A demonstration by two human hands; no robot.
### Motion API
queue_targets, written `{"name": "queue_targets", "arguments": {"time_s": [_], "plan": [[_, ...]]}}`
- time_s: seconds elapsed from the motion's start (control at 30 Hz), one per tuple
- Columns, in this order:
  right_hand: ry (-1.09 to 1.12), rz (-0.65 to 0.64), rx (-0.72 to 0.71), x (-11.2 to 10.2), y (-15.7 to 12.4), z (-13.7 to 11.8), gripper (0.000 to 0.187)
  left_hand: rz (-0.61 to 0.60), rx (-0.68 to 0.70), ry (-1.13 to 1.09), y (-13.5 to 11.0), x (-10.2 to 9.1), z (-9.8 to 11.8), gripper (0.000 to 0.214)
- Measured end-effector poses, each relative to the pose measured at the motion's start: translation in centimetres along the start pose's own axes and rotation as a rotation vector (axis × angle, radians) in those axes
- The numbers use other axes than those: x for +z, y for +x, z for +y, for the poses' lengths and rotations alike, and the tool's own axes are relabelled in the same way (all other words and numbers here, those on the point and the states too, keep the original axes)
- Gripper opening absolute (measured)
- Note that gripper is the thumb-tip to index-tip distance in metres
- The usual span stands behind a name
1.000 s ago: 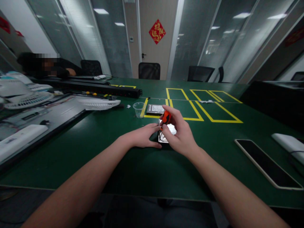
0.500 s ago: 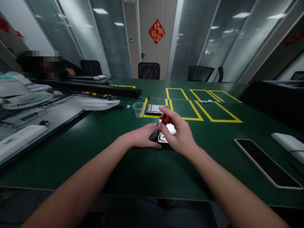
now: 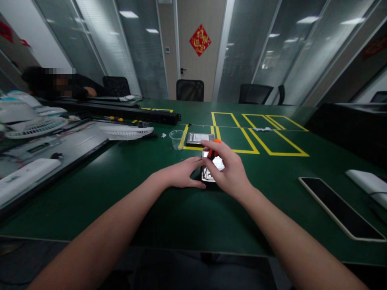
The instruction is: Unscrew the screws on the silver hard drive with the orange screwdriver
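Observation:
An opened hard drive (image 3: 209,173) with a shiny platter lies on the green table (image 3: 169,209) in front of me. My left hand (image 3: 184,173) rests against its left side, fingers pressed to the casing. My right hand (image 3: 228,169) is closed round a small orange-handled screwdriver (image 3: 213,147), held upright over the drive. A second hard drive (image 3: 199,138) lies flat just beyond, beside a clear plastic cup (image 3: 176,139).
Yellow tape boxes (image 3: 260,137) mark the table beyond the drives. A phone (image 3: 341,209) and a white object (image 3: 367,181) lie to the right. White fan grilles (image 3: 125,131), a black power strip (image 3: 121,112) and panels crowd the left, where another person (image 3: 60,84) sits. Chairs stand behind.
The screwdriver has turned and tilted in my right fingers; its orange handle now points up to the right. My left hand has stayed on the drive.

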State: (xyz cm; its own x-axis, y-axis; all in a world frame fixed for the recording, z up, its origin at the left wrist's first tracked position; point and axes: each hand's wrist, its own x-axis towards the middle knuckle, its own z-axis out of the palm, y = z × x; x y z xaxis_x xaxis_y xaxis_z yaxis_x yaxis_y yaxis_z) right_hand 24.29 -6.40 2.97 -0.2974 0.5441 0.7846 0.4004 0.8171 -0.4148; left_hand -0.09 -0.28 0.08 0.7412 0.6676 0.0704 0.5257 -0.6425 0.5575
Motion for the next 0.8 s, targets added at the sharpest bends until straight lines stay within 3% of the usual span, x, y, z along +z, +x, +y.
{"name": "queue_targets", "arguments": {"time_s": [0.8], "plan": [[-0.006,0.01,-0.039,0.04,0.19,-0.41,0.054,0.001,-0.005,-0.01,-0.03,0.01,-0.06,0.096]]}}
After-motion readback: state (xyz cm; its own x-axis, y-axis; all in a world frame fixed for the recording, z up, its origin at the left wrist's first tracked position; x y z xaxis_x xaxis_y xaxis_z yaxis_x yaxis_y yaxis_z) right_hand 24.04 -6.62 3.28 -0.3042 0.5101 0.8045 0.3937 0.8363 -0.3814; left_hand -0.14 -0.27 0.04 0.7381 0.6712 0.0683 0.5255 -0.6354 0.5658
